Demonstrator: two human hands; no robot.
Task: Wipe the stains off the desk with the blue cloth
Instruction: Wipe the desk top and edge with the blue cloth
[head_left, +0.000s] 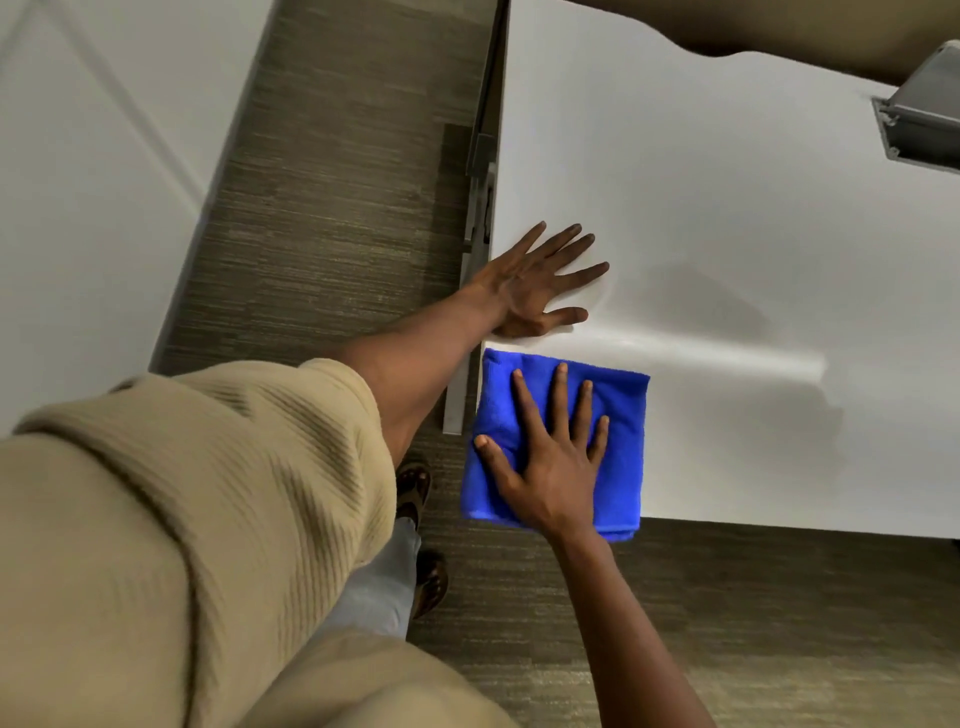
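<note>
1. Table (727, 208): white top fills the right of the view. No dark stains visible; only a glossy streak (717, 348) and faint greyish patches beyond and right of the right fingers, possibly damp film or shadow, cannot tell.
2. Blue cloth (621, 467): folded pad, roughly square, lying flat on the near left corner of the table, directly under the right fingers. Slightly longer axis runs near edge to far; near hem overhangs the table edge a bit.
3. Left hand (530, 280): flat on bare table just beyond the cloth, near the left edge, fingers spread, holding nothing. Reads as bracing.
4. Right hand (550, 457): palm down on the cloth, fingers (558, 395) spread and pointing away from the body, pressing, not pinching.
5. Step: wiping in progress, judged by the pressed palm.
6. Next move likely calls for steady downward pressure and sliding the cloth toward the streak, keeping it flat so it won't bunch or slip off the edge.
</note>
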